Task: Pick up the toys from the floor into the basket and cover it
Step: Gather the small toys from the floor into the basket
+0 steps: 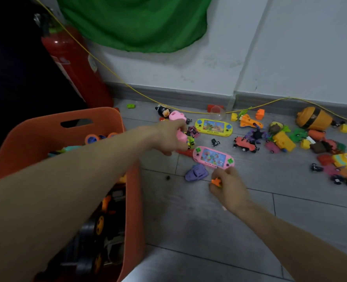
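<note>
An orange basket (46, 127) stands at the left with several toys inside. My left hand (168, 137) reaches past its rim and grips a pink toy (179, 127), with a small green toy (191, 141) by the fingers. My right hand (227, 188) pinches a small orange toy (216, 181) just above the floor. Between the hands lie a pink handheld water game (213, 157) and a purple toy boat (196, 173). A yellow water game (214, 127) lies further back. No lid is visible.
Many small toys lie scattered over the grey floor to the right (311, 143), up to a large orange round toy (313, 118). A red fire extinguisher (74, 66) leans behind the basket. A yellow cord (148, 96) runs along the wall. A green cloth (136, 21) hangs above.
</note>
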Demonstrator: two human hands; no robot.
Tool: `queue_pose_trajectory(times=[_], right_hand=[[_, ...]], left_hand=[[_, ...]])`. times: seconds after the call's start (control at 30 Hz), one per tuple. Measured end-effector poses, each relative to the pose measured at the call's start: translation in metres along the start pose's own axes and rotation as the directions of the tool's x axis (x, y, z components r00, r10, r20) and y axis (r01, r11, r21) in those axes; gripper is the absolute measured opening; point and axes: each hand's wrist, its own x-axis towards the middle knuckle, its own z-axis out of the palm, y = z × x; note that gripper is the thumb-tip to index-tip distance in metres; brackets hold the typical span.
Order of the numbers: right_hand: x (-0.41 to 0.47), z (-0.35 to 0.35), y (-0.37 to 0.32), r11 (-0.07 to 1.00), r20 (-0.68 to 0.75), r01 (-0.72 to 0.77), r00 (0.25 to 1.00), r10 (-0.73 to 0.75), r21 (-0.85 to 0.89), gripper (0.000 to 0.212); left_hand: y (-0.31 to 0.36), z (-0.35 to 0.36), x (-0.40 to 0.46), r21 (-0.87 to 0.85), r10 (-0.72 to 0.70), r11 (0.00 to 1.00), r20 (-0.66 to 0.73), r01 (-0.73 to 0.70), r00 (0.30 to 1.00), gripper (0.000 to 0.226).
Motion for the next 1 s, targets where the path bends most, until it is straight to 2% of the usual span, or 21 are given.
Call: queue_pose_trajectory(times=[0.1,0.2,0.3,0.4,0.47,0.57,0.63,0.7,0.77,0.8,0.87,0.93,1.0], right_hand=[[0.023,-0.03,-0.035,0.973,-0.082,-0.021,0.996,0.041,0.232,0.009],[0.04,-0.064,-0.107,0.851,-0.188,0.091,0.982,0.009,0.517,0.004],[0.037,-0.096,-0.199,0.67,-0.285,0.295,0.95,-0.127,0.682,0.007],[0.025,-0.104,-0.272,0.55,-0.31,0.446,0.893,-0.325,0.706,0.008],[0.017,-0.091,-0.299,0.606,-0.204,0.456,0.875,-0.439,0.652,0.011],[0.007,-0.065,-0.304,0.79,0.123,0.457,0.831,-0.543,0.409,0.03],[0.001,-0.06,-0.294,0.833,0.117,0.489,0.84,-0.529,0.26,0.033],[-0.002,-0.064,-0.283,0.833,0.011,0.464,0.872,-0.49,0.302,0.026],[0.003,-0.072,-0.268,0.816,-0.048,0.315,0.941,-0.335,0.485,0.018],[0.008,-0.076,-0.255,0.808,-0.066,0.229,0.971,-0.231,0.543,0.017],[0.017,-0.079,-0.217,0.844,-0.104,0.124,0.991,-0.082,0.522,0.014],[0.023,-0.073,-0.163,0.945,-0.051,0.009,0.999,0.008,0.327,0.016],[0.018,-0.063,-0.112,0.99,0.119,-0.143,0.982,0.144,-0.017,0.035]], left_hand=[[0.008,-0.047,-0.026,-0.132,0.072,0.989,0.012,-0.069,0.997,0.032],[0.001,-0.103,-0.063,-0.223,0.021,0.975,0.088,-0.001,0.996,0.029],[-0.019,-0.149,-0.106,-0.082,-0.143,0.985,0.134,0.155,0.981,0.025],[-0.044,-0.165,-0.143,0.048,-0.337,0.942,0.154,0.333,0.929,0.028],[-0.061,-0.161,-0.16,0.132,-0.45,0.892,0.188,0.432,0.873,0.037],[-0.074,-0.148,-0.172,0.243,-0.564,0.825,0.279,0.511,0.778,0.06],[-0.073,-0.146,-0.173,0.379,-0.592,0.791,0.279,0.479,0.757,0.063],[-0.066,-0.148,-0.168,0.465,-0.593,0.763,0.224,0.45,0.774,0.051],[-0.06,-0.147,-0.152,0.526,-0.522,0.759,0.138,0.384,0.842,0.034],[-0.056,-0.145,-0.141,0.554,-0.441,0.767,0.089,0.324,0.893,0.027],[-0.043,-0.132,-0.118,0.559,-0.221,0.808,-0.01,0.189,0.975,0.022],[-0.022,-0.108,-0.096,0.499,-0.011,0.865,-0.081,0.05,0.997,0.019],[0.002,-0.077,-0.075,0.435,0.132,0.897,-0.092,-0.079,0.987,0.022]])
